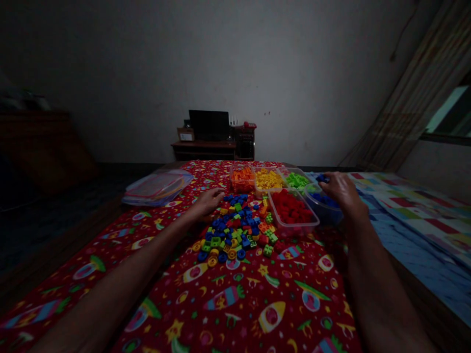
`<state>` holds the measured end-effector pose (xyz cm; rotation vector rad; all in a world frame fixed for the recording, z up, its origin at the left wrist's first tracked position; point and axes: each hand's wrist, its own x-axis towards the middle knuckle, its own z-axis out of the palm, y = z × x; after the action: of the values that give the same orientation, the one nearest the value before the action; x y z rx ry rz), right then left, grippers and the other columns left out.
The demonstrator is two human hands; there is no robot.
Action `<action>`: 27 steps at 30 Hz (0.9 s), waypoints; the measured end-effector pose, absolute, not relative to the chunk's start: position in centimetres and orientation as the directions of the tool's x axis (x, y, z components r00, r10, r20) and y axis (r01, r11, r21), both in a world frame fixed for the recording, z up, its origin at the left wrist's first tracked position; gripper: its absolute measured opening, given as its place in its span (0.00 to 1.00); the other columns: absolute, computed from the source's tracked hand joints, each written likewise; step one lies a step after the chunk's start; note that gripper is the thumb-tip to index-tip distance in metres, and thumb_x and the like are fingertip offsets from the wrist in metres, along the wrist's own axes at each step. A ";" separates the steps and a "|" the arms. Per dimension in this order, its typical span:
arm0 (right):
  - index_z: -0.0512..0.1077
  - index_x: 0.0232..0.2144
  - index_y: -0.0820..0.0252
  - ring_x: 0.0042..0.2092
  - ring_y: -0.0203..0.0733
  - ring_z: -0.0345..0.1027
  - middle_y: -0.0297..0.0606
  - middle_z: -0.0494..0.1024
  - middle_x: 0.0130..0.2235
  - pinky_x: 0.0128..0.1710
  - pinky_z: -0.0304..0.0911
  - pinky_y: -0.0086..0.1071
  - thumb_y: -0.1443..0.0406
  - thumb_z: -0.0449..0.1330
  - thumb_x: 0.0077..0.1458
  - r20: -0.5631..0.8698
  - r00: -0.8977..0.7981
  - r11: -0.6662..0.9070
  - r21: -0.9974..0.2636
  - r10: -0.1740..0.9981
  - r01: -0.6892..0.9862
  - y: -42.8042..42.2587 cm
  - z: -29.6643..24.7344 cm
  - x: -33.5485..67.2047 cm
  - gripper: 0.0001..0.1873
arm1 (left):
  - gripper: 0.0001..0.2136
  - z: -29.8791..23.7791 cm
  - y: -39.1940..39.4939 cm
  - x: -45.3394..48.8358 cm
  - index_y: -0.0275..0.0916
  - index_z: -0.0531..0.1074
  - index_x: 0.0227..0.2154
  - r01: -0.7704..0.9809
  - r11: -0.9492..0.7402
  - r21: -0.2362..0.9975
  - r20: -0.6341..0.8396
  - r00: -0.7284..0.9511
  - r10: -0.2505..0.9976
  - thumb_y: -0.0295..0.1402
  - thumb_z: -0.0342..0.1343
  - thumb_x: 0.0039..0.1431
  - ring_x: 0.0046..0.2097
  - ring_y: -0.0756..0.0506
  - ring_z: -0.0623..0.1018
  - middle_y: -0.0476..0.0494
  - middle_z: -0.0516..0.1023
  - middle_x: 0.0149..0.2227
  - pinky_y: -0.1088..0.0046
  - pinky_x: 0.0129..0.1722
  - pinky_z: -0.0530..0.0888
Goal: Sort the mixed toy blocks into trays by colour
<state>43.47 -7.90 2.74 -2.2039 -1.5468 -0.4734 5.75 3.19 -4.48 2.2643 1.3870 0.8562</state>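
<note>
Right hand (342, 190): fingers pinched on blue block (322, 178), above round tub (327, 215) by bench's (235, 326) right edge. Left hand (209, 201): fingers loosely curled, beside mixed block pile (230, 223); can't tell if holding anything. Pile mid-bench, lids (158, 188) at left edge.
</note>
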 end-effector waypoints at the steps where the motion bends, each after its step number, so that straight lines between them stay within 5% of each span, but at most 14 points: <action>1: 0.75 0.41 0.61 0.44 0.47 0.69 0.46 0.77 0.42 0.40 0.61 0.34 0.65 0.56 0.50 0.448 0.348 -0.326 -0.130 0.823 0.937 -7.9 2.5 43.9 0.16 | 0.24 -4.5 3.8 6.6 0.33 0.70 0.50 0.692 -0.481 0.538 0.288 0.385 0.877 0.44 0.42 0.58 0.51 0.40 0.73 0.37 0.74 0.51 0.66 0.50 0.69; 6: 0.74 0.44 0.61 0.45 0.47 0.69 0.46 0.77 0.43 0.43 0.61 0.36 0.62 0.55 0.52 0.479 0.321 -0.284 -0.149 0.817 0.947 -7.9 2.9 43.6 0.18 | 0.24 -4.2 5.7 10.9 0.36 0.67 0.53 0.724 -0.551 0.415 0.125 0.555 0.823 0.44 0.42 0.60 0.56 0.43 0.70 0.39 0.69 0.56 0.71 0.54 0.65; 14: 0.75 0.43 0.58 0.38 0.44 0.71 0.43 0.78 0.36 0.39 0.62 0.33 0.62 0.51 0.55 0.546 0.199 -0.118 -0.181 0.814 0.976 -7.9 4.4 39.4 0.17 | 0.15 -4.6 4.4 13.5 0.36 0.74 0.41 0.663 -0.662 0.349 0.073 0.685 0.725 0.37 0.52 0.54 0.41 0.45 0.76 0.43 0.79 0.41 0.76 0.39 0.70; 21: 0.75 0.40 0.59 0.36 0.44 0.69 0.46 0.78 0.37 0.33 0.58 0.32 0.67 0.51 0.56 0.454 0.014 0.001 -0.034 0.891 0.999 -8.2 3.8 34.7 0.13 | 0.12 -3.3 0.4 10.7 0.37 0.75 0.38 0.513 -0.713 0.478 0.143 0.756 0.639 0.36 0.53 0.53 0.39 0.46 0.77 0.45 0.79 0.39 0.76 0.39 0.71; 27: 0.71 0.45 0.62 0.40 0.41 0.67 0.46 0.76 0.40 0.39 0.59 0.32 0.70 0.50 0.58 0.457 -0.369 0.447 -0.073 0.809 0.891 -7.3 -0.8 29.4 0.14 | 0.14 -3.5 -1.6 7.8 0.37 0.75 0.38 0.496 -0.620 0.608 0.183 0.673 0.717 0.39 0.56 0.50 0.42 0.44 0.77 0.45 0.79 0.41 0.71 0.43 0.72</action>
<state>29.39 -7.26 -0.81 -1.4313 -2.2745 -0.2589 7.75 -1.59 -3.50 2.3658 0.9356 0.5653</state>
